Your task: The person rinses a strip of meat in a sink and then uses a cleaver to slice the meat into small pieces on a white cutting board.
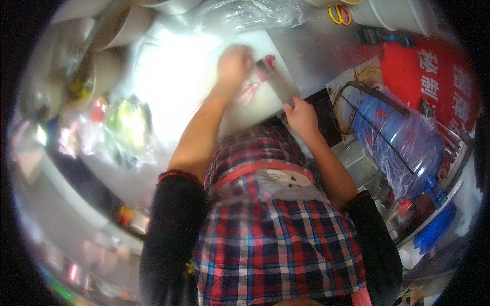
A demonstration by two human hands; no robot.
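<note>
A white cutting board (264,103) lies before me, its left part lost in glare. My right hand (302,114) grips the handle end of a knife with a broad metal blade (281,82), whose far end reaches over the board. Red pieces that look like raw meat (270,61) cling to or lie by the blade's far end. Over the board, my left hand (234,63) is blurred, with its fingers curled; whether it holds something is not visible. More pinkish-red meat (248,93) rests on the board just below that hand.
Clear plastic film (252,15) lies beyond the board. Scissors with yellow and orange handles (340,15) are at the back right, near pale tubs (386,13). Bagged green vegetables (128,122) sit at left. On the right, a plastic-wrapped blue water jug (398,134) stands by a wire frame.
</note>
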